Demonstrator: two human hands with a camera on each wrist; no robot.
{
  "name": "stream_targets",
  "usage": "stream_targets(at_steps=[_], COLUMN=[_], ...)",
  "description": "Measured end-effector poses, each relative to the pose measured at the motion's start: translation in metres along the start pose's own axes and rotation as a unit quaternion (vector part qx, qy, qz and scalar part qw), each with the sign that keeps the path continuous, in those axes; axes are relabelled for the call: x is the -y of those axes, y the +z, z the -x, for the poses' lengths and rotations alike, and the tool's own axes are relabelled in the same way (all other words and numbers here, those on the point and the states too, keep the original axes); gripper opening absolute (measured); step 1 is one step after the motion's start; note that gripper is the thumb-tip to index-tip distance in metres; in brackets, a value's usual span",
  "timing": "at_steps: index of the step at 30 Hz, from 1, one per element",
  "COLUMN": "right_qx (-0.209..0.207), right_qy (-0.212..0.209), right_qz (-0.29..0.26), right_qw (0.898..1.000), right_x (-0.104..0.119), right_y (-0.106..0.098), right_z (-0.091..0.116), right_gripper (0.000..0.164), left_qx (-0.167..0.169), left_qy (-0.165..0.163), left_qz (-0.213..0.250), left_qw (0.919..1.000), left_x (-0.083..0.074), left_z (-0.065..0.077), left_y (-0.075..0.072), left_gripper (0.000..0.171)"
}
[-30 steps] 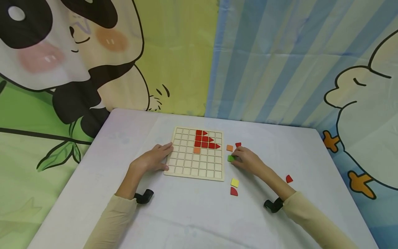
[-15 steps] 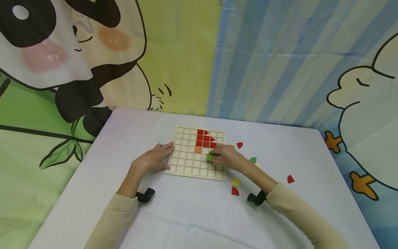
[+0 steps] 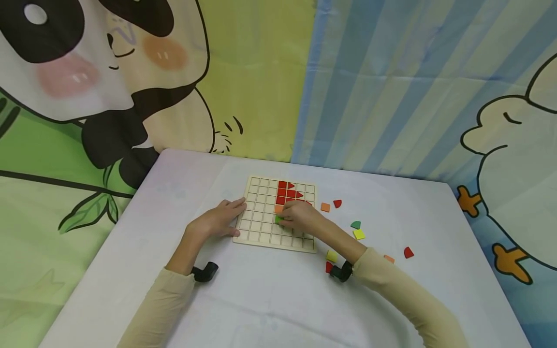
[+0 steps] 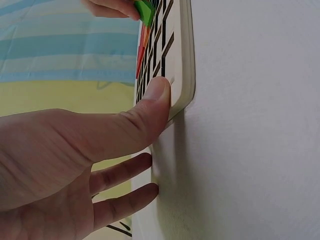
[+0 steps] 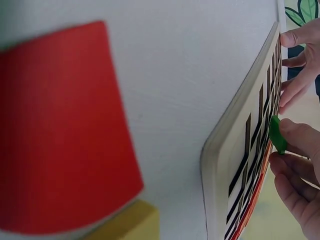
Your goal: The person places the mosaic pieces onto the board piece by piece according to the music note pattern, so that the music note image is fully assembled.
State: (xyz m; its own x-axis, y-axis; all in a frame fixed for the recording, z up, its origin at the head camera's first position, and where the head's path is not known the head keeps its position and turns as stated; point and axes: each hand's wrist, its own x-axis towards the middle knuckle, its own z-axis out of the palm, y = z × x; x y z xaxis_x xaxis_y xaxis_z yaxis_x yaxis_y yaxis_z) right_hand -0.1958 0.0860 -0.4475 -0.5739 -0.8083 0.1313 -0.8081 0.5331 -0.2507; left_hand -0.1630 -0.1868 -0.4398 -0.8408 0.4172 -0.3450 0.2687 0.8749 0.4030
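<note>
A wooden grid board (image 3: 256,227) lies on the white table. Red squares and triangular red tiles (image 3: 281,192) fill part of its upper rows, and an orange square (image 3: 278,209) sits just below them. My right hand (image 3: 301,216) pinches a green square tile (image 5: 277,134) between thumb and fingers, low over the grid right under the orange one; the hand covers some cells. At the board's left side rests my left hand (image 3: 219,220), fingers extended along the edge. In the left wrist view its thumb (image 4: 157,90) touches the board near a corner.
Right of the board lie loose tiles: an orange square (image 3: 325,207), a red quarter-round (image 3: 337,204), a green one (image 3: 356,224), yellow squares (image 3: 359,234) and further red (image 3: 408,252) and orange pieces (image 3: 389,259). A printed cloth (image 3: 261,96) hangs behind the table.
My right hand has carried the green square leftward from the loose tiles onto the board, to the spot under the orange square. The left hand has stayed at the board's edge.
</note>
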Motion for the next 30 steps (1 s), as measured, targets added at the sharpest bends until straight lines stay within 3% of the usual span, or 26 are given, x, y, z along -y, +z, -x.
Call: stream_targets(at_steps=[13,30], right_qx=[0.0,0.018], right_qy=[-0.025,-0.027], right_qz=[0.029,0.038], right_qw=[0.999,0.999], right_x=[-0.0018,0.001], right_y=[0.0055,0.0005], right_z=[-0.006,-0.0086], right_gripper=[0.012,0.008], left_qx=[0.005,0.001], left_qy=[-0.001,0.009], left_qz=[0.01,0.006], left_qw=[0.9999,0.9999], left_x=[0.001,-0.0004], left_z=[-0.0007,-0.0006], left_y=[0.0004,-0.0003], left_gripper=[0.085,0.085])
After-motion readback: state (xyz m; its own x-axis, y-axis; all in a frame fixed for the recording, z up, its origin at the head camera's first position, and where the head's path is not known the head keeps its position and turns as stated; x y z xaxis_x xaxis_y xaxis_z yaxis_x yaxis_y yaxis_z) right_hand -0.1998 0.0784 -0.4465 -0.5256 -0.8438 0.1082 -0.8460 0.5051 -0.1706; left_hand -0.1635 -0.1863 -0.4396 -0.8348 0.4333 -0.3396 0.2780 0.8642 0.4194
